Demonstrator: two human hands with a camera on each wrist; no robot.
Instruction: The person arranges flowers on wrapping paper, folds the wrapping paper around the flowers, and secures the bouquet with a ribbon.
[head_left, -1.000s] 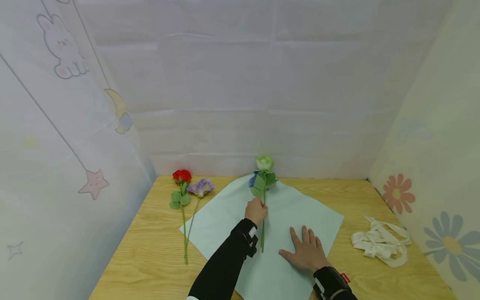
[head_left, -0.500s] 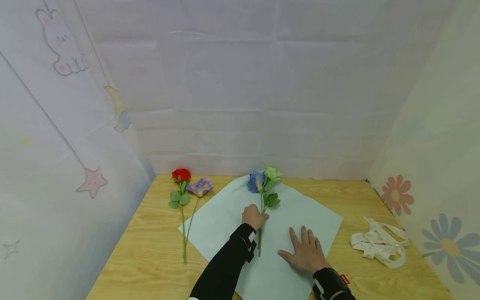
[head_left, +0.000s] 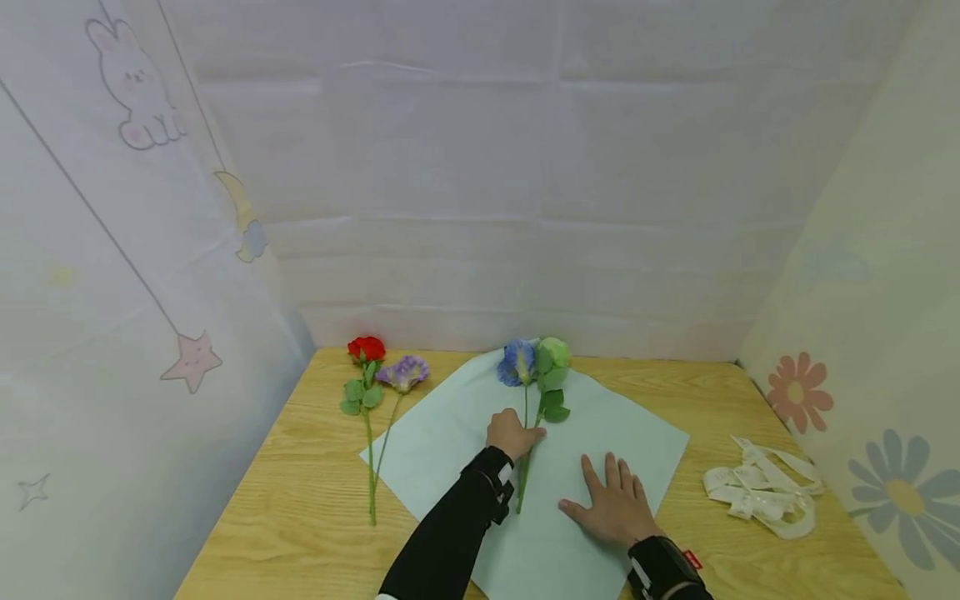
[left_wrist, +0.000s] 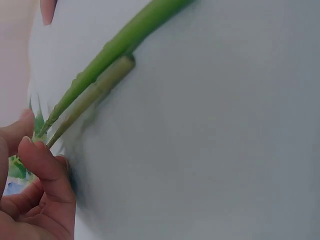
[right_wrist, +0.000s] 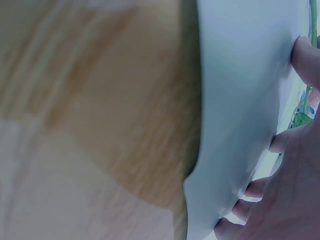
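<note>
A pale green rose (head_left: 556,351) and a blue flower (head_left: 517,362) lie side by side on a sheet of pale wrapping paper (head_left: 442,433). My left hand (head_left: 512,433) pinches the rose's stem, its fingertips right where the two stems meet. In the left wrist view, the thick green stem (left_wrist: 100,62) runs beside the thinner olive stem (left_wrist: 95,95), both ends pointing away from the thumb and forefinger. My right hand (head_left: 611,502) lies flat on the paper with fingers spread, right of the stems.
To the left on the wooden table (head_left: 300,500) lie a red rose (head_left: 366,349) and a purple flower (head_left: 403,373), their stems crossing low down. A loose heap of white ribbon (head_left: 761,487) lies at the right. A pale backdrop (head_left: 465,167) rises behind the table's far edge.
The pale green rose has come down from over the blue flower and shifted right, uncovering it. My left hand drew slightly nearer; the right hand stayed put.
</note>
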